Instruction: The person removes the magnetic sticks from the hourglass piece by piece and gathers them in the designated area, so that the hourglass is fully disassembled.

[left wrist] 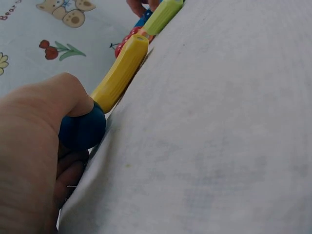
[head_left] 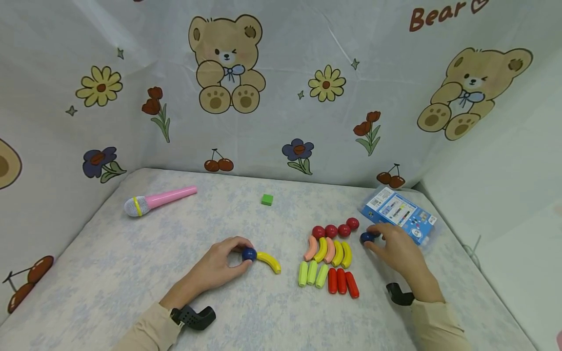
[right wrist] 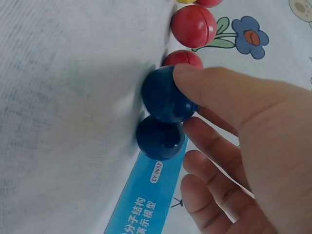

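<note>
My left hand (head_left: 219, 263) grips a blue ball (head_left: 249, 254) low over the table, thumb on one side and fingers on the other. A curved yellow piece (head_left: 269, 262) lies end-on against that ball; the left wrist view shows the yellow piece (left wrist: 122, 73) meeting the ball (left wrist: 83, 127). On the other side, my right hand (head_left: 397, 248) pinches a second blue ball (head_left: 367, 237). In the right wrist view, the thumb presses on one blue ball (right wrist: 168, 95), and another blue ball (right wrist: 161, 138) touches it. Part of the right fingers is hidden behind the ball.
Red balls (head_left: 331, 230) line up above curved pink and yellow pieces (head_left: 329, 250). Below are light green sticks (head_left: 312, 272) and red sticks (head_left: 342, 281). A blue box (head_left: 399, 214) lies beyond my right hand. Farther back are a green block (head_left: 267, 199) and a pink toy microphone (head_left: 160, 200).
</note>
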`<state>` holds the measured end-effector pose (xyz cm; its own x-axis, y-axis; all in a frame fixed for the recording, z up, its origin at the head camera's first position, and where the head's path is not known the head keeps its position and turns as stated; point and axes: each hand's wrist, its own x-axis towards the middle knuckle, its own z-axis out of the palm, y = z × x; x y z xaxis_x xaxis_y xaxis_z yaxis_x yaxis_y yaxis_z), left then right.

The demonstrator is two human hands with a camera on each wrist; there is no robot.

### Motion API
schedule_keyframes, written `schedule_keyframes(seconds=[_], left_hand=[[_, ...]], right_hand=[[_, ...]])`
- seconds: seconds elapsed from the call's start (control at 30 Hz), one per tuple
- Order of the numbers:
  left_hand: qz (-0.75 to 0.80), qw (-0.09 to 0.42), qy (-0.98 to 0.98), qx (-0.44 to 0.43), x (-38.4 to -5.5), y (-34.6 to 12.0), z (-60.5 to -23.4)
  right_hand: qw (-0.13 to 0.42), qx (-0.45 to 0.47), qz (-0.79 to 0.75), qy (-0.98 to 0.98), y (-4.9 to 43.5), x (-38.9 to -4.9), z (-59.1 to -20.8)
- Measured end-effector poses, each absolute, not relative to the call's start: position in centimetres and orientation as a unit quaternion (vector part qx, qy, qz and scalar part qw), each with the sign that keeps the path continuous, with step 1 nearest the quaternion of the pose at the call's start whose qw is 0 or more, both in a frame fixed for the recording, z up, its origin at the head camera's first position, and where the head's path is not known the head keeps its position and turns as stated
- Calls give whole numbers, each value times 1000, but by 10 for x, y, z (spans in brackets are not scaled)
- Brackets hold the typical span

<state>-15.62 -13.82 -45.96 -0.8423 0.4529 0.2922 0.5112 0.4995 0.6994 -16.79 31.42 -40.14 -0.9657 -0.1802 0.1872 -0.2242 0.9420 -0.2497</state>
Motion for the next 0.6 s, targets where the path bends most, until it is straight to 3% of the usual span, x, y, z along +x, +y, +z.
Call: schedule_keyframes(seconds=[0.27, 0.6], left_hand=[[-419, 31, -864, -277, -155, -138, -459], [-406, 28, -865, -292, -155, -139, -458]], right_hand=[[97, 109, 142, -979, 300, -165, -394], [110, 190, 167, -961, 229, -145, -392]])
